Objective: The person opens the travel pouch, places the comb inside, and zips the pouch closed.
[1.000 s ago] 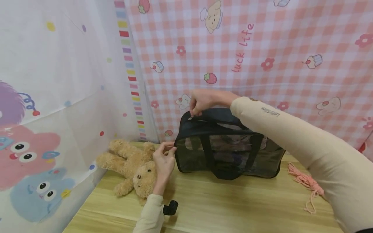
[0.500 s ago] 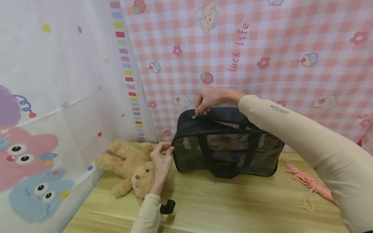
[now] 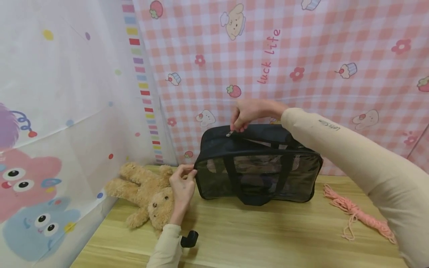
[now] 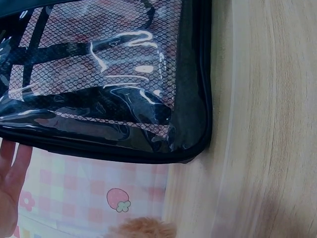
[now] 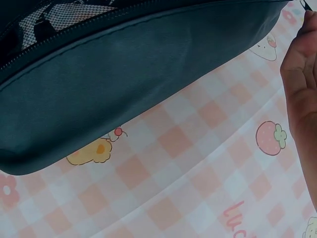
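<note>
A black bag with see-through sides and dark straps stands upright on the table in the head view. My right hand pinches the metal zipper pull on the bag's top, towards its left end. To the right of the pull, the zip gapes, and mesh shows through the gap in the right wrist view. With thumb and fingers, my left hand holds the bag's upper left edge. In the left wrist view, the fingers meet the bag's dark piping. Clear plastic and mesh lining show there.
A tan teddy bear lies left of the bag, partly behind my left hand. At the right, a pink hank of cord lies on the wooden table, partly under my right sleeve. A checked curtain hangs behind.
My right hand has drawn the zipper pull rightward along the bag's top, and the gap has shortened. My left hand keeps its hold on the edge. The head view has shifted slightly.
</note>
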Demonstrator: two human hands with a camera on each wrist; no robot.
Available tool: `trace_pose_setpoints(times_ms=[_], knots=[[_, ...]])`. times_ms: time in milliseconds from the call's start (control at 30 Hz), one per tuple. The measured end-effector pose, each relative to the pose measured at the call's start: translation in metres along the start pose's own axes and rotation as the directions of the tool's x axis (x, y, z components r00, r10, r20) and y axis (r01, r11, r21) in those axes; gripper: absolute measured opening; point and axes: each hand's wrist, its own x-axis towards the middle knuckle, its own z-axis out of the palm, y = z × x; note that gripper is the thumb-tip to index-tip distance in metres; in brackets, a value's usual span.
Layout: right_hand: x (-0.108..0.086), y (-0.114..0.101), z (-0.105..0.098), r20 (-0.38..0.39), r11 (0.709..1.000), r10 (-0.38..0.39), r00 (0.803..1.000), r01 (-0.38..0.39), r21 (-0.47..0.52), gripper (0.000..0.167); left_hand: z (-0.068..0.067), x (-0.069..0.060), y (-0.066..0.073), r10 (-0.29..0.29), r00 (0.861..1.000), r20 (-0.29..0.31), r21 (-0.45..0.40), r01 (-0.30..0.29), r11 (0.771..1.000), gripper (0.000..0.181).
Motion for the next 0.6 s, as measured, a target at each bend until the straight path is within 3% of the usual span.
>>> trace_pose_setpoints(times_ms=[600], knots=[[-0.021,0.023,-0.01,0.015,0.999,0.039,0.999,-0.039,0.021,0.019,0.0,0.001,0.0,0.055,0.998,0.018,-0.004,-0.055,0.999,0.007]])
